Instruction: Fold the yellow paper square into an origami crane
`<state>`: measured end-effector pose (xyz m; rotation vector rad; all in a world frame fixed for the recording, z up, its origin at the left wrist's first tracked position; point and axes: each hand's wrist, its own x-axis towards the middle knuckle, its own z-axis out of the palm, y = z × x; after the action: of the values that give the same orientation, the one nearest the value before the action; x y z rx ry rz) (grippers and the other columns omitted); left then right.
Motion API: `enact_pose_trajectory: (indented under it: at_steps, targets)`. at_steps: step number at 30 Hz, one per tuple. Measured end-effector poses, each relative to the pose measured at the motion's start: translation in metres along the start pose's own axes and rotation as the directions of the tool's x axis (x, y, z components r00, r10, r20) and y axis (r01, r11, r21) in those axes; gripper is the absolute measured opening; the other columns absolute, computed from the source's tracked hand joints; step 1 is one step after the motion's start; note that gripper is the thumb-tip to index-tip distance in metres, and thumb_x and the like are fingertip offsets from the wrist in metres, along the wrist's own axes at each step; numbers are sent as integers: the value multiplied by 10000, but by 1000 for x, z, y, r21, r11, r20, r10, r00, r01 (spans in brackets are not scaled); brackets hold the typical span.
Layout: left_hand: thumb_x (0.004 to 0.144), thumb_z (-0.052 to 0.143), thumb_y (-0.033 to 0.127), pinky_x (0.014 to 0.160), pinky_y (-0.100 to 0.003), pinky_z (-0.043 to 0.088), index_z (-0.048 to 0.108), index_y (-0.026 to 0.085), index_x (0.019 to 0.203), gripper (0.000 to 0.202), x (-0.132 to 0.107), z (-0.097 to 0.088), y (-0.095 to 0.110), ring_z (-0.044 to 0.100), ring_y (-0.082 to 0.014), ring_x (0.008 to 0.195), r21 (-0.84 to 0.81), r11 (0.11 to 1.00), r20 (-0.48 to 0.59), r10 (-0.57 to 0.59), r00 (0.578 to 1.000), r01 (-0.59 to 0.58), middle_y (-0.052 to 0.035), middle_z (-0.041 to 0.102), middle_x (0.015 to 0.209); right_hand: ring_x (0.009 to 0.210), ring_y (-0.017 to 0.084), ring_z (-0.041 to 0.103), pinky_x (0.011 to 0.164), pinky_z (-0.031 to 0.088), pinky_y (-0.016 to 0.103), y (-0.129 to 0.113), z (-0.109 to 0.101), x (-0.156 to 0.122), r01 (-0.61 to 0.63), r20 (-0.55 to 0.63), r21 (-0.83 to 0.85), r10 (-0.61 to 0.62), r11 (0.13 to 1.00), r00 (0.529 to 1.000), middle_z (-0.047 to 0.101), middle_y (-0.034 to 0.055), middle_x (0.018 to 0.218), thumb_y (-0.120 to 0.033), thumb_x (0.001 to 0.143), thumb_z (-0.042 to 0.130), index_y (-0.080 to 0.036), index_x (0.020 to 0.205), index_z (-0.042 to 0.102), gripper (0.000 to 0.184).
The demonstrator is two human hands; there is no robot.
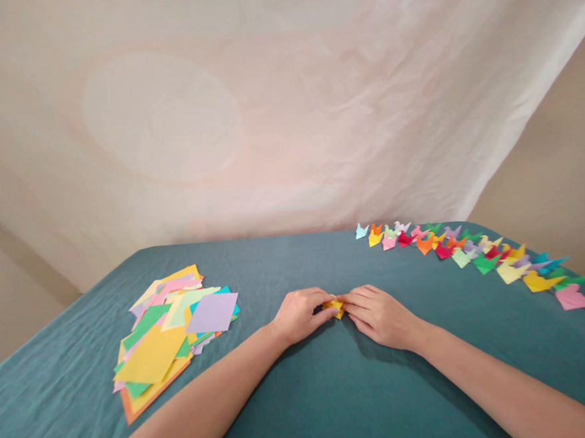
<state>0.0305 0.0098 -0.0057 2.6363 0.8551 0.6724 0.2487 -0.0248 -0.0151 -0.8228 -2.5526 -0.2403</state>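
A small folded piece of yellow paper (335, 305) lies on the teal cloth-covered table (285, 406) in the middle. My left hand (299, 315) pinches it from the left with curled fingers. My right hand (377, 314) presses its fingertips on the piece from the right. Most of the yellow piece is hidden between the fingers.
A loose pile of coloured square paper sheets (172, 327) lies at the left. A row of several folded paper cranes (475, 251) runs along the table's far right edge. A pale sheet (265, 114) hangs behind the table.
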Motion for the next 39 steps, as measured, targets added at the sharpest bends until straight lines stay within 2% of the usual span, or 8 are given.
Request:
enact_pose_trajectory:
  at_steps: [8,17,25,39]
  targets:
    - [888,477,373,799,-234,457,625,214,1026,257,-1,2,-2,608,-157,912,48,999,1,18,1000,-18,-34,653,1025,982,215,551,825,458,386,0,0,0,-34,10,22,34,999,999,618,103,1115,-134,870,436,-170,1148,576,314]
    - [855,523,300,819,-255,465,581,213,1101,266,0,5,0,589,-161,936,54,998,-18,-11,1000,12,-38,628,1044,1007,211,538,841,447,381,-5,4,3,-46,56,-36,48,998,997,615,85,1120,-210,881,480,-177,1046,613,214]
    - [794,597,302,911,-344,425,557,195,1143,367,2,9,-2,550,-212,1024,52,997,-30,-51,998,52,-61,618,1106,1074,244,495,877,426,410,-17,5,7,-119,149,-104,134,987,980,563,107,1207,-327,878,503,-161,1131,558,307]
    - [799,602,320,871,-330,418,574,208,1124,344,4,4,3,559,-213,978,66,997,-5,-35,999,35,-54,643,1044,1072,254,495,877,425,418,-20,7,7,-180,154,-118,197,977,968,542,115,1208,-356,869,510,-157,1202,493,388]
